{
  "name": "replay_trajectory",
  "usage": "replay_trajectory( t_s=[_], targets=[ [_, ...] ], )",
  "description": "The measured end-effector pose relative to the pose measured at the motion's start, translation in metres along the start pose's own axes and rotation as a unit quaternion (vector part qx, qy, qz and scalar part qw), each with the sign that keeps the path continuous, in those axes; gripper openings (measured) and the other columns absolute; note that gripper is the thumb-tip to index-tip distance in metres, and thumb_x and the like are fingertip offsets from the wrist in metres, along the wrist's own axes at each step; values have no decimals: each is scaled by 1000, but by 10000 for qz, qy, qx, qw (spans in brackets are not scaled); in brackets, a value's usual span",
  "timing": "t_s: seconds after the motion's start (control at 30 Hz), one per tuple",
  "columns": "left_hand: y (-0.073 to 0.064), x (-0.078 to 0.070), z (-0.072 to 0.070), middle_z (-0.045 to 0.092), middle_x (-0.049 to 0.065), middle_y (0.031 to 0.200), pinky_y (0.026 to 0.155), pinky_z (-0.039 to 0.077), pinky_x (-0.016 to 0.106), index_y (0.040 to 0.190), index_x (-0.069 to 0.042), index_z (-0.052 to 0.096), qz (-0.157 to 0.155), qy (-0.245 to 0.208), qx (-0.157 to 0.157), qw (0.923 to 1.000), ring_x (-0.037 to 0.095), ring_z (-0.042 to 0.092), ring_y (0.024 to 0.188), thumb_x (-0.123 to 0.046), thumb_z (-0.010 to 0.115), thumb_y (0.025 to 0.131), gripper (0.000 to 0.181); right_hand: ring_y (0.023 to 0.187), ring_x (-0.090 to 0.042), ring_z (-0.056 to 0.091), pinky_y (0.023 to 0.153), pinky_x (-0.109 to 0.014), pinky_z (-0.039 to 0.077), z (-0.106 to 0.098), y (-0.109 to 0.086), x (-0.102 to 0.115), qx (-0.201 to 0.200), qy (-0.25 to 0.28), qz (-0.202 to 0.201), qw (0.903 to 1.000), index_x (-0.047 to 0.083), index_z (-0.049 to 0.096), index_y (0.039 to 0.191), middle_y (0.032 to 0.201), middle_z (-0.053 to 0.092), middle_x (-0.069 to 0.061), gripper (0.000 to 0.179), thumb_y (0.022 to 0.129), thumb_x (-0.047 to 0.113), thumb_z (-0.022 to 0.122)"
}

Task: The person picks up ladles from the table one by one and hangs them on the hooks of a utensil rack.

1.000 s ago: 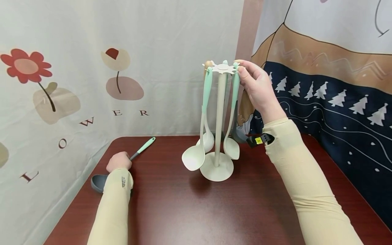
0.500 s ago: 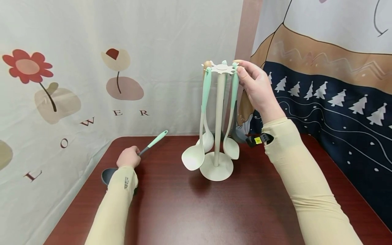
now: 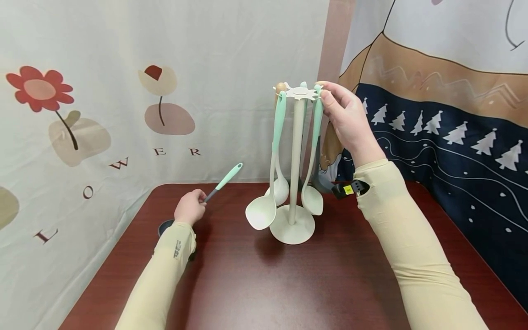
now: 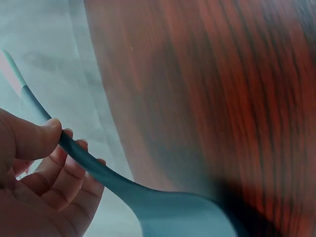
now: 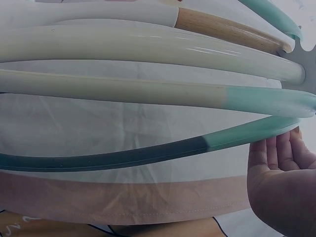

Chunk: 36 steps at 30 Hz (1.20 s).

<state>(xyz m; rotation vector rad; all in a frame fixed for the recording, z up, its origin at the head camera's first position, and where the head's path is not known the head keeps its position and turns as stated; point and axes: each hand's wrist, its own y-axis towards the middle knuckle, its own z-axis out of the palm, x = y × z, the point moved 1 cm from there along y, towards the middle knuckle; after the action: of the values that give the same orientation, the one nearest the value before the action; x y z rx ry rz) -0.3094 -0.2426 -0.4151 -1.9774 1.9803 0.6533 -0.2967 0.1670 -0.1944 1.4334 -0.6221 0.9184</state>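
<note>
My left hand (image 3: 190,207) holds a grey ladle with a mint handle (image 3: 228,177), its grip end angled up toward the stand and its bowl (image 3: 165,227) partly hidden behind the wrist. The left wrist view shows thumb and fingers pinching the grey shaft (image 4: 79,154). At the top of a cream utensil stand (image 3: 297,156), my right hand (image 3: 348,121) pinches the rim by a mint handle. In the right wrist view its fingers touch the mint end of a hanging grey utensil (image 5: 247,131). A white ladle (image 3: 261,213) and a white spatula-like utensil (image 3: 312,200) hang there too.
The stand's round base (image 3: 292,233) rests on a dark red-brown table (image 3: 305,284). Behind it, a printed cloth (image 3: 231,91) reaches down to the table's back edge. A wooden-handled utensil (image 5: 227,29) also hangs on the stand.
My left hand has moved right and away from me with the grey ladle, whose handle end has risen toward the stand. My right hand has stayed at the stand's top.
</note>
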Motion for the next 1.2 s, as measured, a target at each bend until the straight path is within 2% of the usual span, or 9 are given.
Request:
replay_trajectory(
  t_s=[0.43, 0.77, 1.0, 1.2],
  targets=[
    [-6, -26, 4, 63, 13, 93, 81, 47, 46, 100, -3, 61, 434, -464, -377, 9973, 32, 59, 89, -1, 64, 91, 9, 121, -25, 49, 106, -30, 40, -1, 1, -1, 10, 33, -25, 10000, -2, 55, 136, 130, 55, -12, 39, 101, 14, 58],
    [-15, -43, 0, 63, 13, 94, 79, 48, 44, 101, -3, 60, 762, -955, -629, 9905, 31, 59, 87, 0, 66, 90, 13, 119, -25, 51, 106, -30, 40, 0, 0, -2, 16, 3, -96, 10000, 1, 58, 133, 128, 55, -12, 35, 101, 14, 57],
    [-23, -65, -14, 62, 15, 99, 81, 48, 44, 107, -3, 60, 1011, -1496, -836, 9800, 32, 58, 90, -1, 67, 92, 17, 118, -25, 51, 105, -29, 41, 0, 1, -1, -21, 40, -83, 10000, 1, 58, 132, 128, 56, -12, 35, 100, 14, 58],
    [-29, -81, -28, 62, 15, 101, 78, 51, 43, 110, -3, 59, 1189, -1673, -924, 9743, 30, 60, 88, -3, 67, 93, 19, 118, -25, 51, 105, -29, 41, 0, 1, -2, -23, 26, -81, 10000, 0, 57, 133, 128, 55, -12, 35, 101, 14, 58]
  ],
)
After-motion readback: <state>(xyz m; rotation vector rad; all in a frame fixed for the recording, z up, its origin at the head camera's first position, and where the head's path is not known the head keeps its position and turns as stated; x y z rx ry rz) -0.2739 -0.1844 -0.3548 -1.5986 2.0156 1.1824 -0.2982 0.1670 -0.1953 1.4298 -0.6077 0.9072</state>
